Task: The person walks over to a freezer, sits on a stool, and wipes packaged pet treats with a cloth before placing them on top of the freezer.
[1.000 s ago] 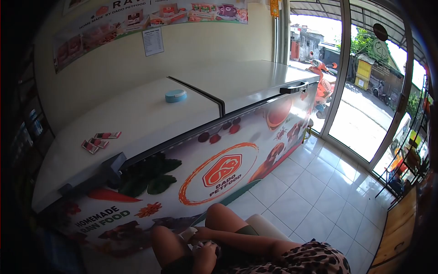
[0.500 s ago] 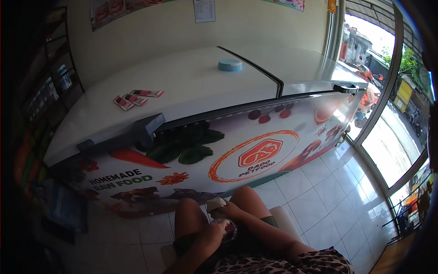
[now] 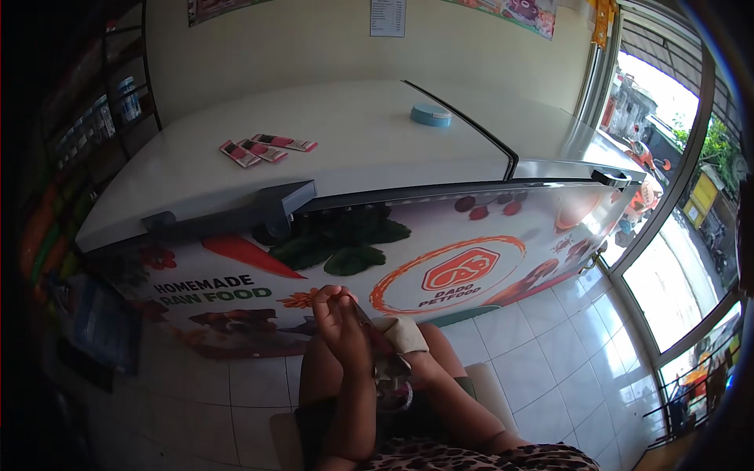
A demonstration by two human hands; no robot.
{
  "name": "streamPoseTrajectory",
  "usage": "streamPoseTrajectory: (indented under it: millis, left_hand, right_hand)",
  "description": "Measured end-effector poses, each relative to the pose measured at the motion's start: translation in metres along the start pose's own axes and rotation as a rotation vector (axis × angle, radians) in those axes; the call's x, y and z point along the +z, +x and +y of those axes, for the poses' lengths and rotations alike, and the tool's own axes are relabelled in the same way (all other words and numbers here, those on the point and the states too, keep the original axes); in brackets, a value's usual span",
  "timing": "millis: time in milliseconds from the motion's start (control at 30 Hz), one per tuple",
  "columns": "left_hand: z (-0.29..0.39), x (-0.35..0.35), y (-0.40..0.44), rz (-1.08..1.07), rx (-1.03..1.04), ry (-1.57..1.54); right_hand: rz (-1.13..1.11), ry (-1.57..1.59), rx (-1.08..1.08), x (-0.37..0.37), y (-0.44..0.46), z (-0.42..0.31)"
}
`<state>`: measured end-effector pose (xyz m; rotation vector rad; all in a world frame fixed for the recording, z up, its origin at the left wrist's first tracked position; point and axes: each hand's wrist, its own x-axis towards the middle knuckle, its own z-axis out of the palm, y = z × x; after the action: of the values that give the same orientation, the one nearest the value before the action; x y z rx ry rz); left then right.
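My left hand [image 3: 338,320] is raised in front of the chest freezer with its fingers curled in. It pinches the end of a thin dark-red piece [image 3: 371,328], too small to identify. My right hand [image 3: 419,367] is over my lap, its fingers closed on a beige cloth-like item [image 3: 404,334] and largely hidden by it. A clear, shiny plastic object [image 3: 393,385] hangs between my wrists; what holds it is hidden. Several pink and black sachets [image 3: 267,147] lie on the white freezer lid [image 3: 345,118], left of a round light-blue container [image 3: 431,115].
The freezer's printed front [image 3: 330,267] stands just beyond my knees, with a dark handle [image 3: 283,206] at its left edge. Dark shelves [image 3: 126,55] are at the left. A glass door [image 3: 675,220] is at the right, beyond the tiled floor [image 3: 542,353].
The camera view has swung down and to the right. My left hand has risen from my lap, drawing out the thin dark-red piece. The beige item has stayed with my right hand.
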<state>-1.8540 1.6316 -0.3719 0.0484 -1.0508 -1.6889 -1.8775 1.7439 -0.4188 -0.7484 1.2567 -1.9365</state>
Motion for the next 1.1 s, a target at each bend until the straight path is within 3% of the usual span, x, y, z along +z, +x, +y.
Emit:
streamPoseTrajectory:
  millis: [33, 167, 200, 300, 367, 467, 700, 767, 800, 867, 900, 967, 1033, 1100]
  left_hand:
    - [0.0, 0.001, -0.003, 0.088, 0.027, -0.072]
    - [-0.004, -0.015, -0.007, 0.046, 0.042, 0.034]
    - [-0.003, -0.016, -0.009, 0.048, 0.035, 0.032]
    - [0.001, -0.018, -0.007, 0.041, 0.02, 0.018]
    - [-0.004, -0.026, -0.004, -0.006, 0.169, 0.279]
    - [-0.002, -0.028, -0.006, 0.002, 0.295, 0.396]
    - [0.005, -0.029, -0.014, -0.11, 0.442, 0.466]
    - [0.008, -0.016, -0.015, -0.139, 0.15, 0.238]
    - [0.008, -0.014, -0.015, -0.136, 0.151, 0.239]
    - [0.01, -0.015, -0.017, -0.281, -0.465, -0.167]
    - [0.009, -0.018, -0.018, -0.276, -0.46, -0.166]
    - [0.005, -0.026, -0.019, -0.641, -0.565, 0.018]
    - [0.011, -0.025, -0.018, -0.618, -0.504, 0.043]
    - [0.009, -0.029, -0.019, -0.643, -0.611, -0.322]
  right_hand:
    - [-0.008, -0.067, -0.022, -0.002, 0.0, 0.01]
    - [-0.022, -0.386, -0.083, -0.004, -0.013, -0.01]
    - [-0.111, -0.493, -0.117, -0.013, -0.016, -0.013]
    - [-0.096, 0.428, 0.18, -0.01, -0.012, -0.015]
    - [-0.185, 0.501, 0.312, -0.019, -0.011, 0.002]
    - [-0.119, 0.417, 0.41, -0.011, -0.013, -0.011]
    - [-0.145, 0.404, 0.292, 0.005, -0.02, -0.032]
    - [-0.136, 0.265, 0.186, 0.006, -0.019, -0.034]
    - [-0.139, 0.265, 0.188, 0.007, -0.017, -0.034]
    - [0.15, 0.077, 0.118, 0.009, -0.013, -0.033]
    - [0.143, 0.076, 0.12, 0.012, -0.013, -0.035]
    - [0.287, -0.238, 0.07, 0.022, -0.015, -0.044]
    - [0.353, -0.396, 0.04, 0.027, -0.014, -0.049]
    - [0.283, -0.678, -0.07, 0.028, -0.014, -0.051]
